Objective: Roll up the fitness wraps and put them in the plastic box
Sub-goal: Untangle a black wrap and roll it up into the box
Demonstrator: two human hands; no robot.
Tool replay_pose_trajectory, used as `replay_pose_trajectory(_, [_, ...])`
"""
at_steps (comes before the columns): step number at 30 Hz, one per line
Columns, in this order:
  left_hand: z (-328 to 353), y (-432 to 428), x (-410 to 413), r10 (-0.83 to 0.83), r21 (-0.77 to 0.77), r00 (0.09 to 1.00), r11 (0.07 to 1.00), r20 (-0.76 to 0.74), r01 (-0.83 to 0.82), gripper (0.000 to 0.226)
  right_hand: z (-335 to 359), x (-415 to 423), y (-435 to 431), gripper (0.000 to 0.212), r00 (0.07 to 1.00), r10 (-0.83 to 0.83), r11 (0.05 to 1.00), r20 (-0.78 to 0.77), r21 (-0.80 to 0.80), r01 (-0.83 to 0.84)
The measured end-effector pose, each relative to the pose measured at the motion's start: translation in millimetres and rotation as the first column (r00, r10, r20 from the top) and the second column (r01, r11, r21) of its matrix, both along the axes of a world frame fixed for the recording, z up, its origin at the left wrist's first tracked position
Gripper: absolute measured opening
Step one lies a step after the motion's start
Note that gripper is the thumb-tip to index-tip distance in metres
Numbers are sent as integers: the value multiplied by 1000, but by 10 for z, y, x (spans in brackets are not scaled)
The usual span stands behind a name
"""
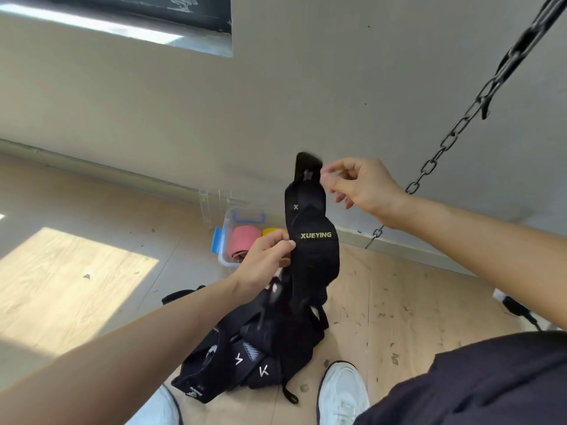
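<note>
Item: black XUEYING wrist wrap (313, 256), held upright above the wooden floor (399, 302). It is pinched at its top end between thumb and fingertips of the right hand (362, 185), and at its left edge by the curled fingers and thumb of the left hand (264, 262). Its lower end hangs down into the pile of black wraps (260, 348).

Surroundings: the pile is heaped on the floor below the hands, just ahead of a white shoe (340, 391). The clear plastic box (225, 259), fitted with blue clips, is set near the wall (276, 87), beyond the pile and partly hidden behind the left hand and the held wrap. A pink roll (244, 242) and a yellow roll (273, 232) are seen inside it. A dark metal chain (454, 133) is strung slantwise at the right, behind the right hand.

Edges and room: bare floor with a sunlit patch (70, 286) is found to the left of the box and pile. Scattered specks are noted on the floor at the right.
</note>
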State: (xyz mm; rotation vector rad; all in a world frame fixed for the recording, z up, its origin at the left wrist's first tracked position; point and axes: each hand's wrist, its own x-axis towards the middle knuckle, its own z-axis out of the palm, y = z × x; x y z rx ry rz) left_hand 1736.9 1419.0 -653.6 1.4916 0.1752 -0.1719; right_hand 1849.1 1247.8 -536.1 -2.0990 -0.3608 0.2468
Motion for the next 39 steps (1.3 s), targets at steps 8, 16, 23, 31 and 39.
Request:
replay_pose_trajectory(8, [581, 347, -174, -168, 209, 983, 967, 77, 148, 20, -134, -121, -35, 47, 800, 80, 937, -595, -230, -265])
replay_pose_trajectory(16, [1173, 678, -413, -152, 393, 978, 915, 144, 84, 25, 104, -422, 362, 33, 842, 192, 970, -504, 227, -85])
replay_pose_trajectory(23, [1433, 713, -449, 100, 351, 972, 920, 212, -172, 23, 308, -806, 570, 65, 971, 0, 1000, -239, 18, 4])
replay_pose_trajectory(31, [1407, 777, -433, 91, 330, 965, 928, 246, -172, 5, 238, -1066, 798, 36, 994, 77, 996, -80, -49, -81])
replay_pose_trajectory(39, [1306, 910, -316, -38, 358, 982, 933, 183, -30, 26, 164, -823, 811, 35, 974, 117, 992, -193, -29, -124])
